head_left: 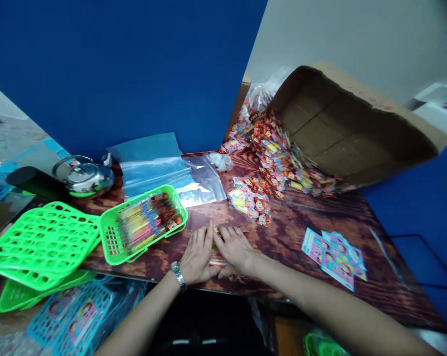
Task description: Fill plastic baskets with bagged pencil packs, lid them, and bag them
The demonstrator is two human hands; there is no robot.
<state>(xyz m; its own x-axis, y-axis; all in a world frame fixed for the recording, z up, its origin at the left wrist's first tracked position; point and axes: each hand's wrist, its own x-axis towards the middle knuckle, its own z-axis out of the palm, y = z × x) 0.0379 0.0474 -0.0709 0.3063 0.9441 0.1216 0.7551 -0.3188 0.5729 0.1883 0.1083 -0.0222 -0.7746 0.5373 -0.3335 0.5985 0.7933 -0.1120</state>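
Note:
My left hand [199, 253], with a metal-band watch [178, 275] on its wrist, presses against one side of a bundle of slim coloured sticks [216, 258] on the table. From the other side my right hand [237, 251] closes on the same bundle, its fingers partly over it. Both thumbs are at the near end, and most of the bundle is hidden. Just left of my hands, a green basket [108, 237] holds a row of yellow and pink sticks with cartoon-head ends [145, 222]. A similar plastic-wrapped packet [250, 200] lies beyond my right hand.
An overturned carton [342, 128] spills a heap of wrapped packets [275, 153]. Clear plastic bags [160, 175] lie behind the basket. Printed cards [336, 254] are at right. Green perforated trays [41, 242], a metal kettle [88, 178] and a black cylinder [32, 180] stand at left.

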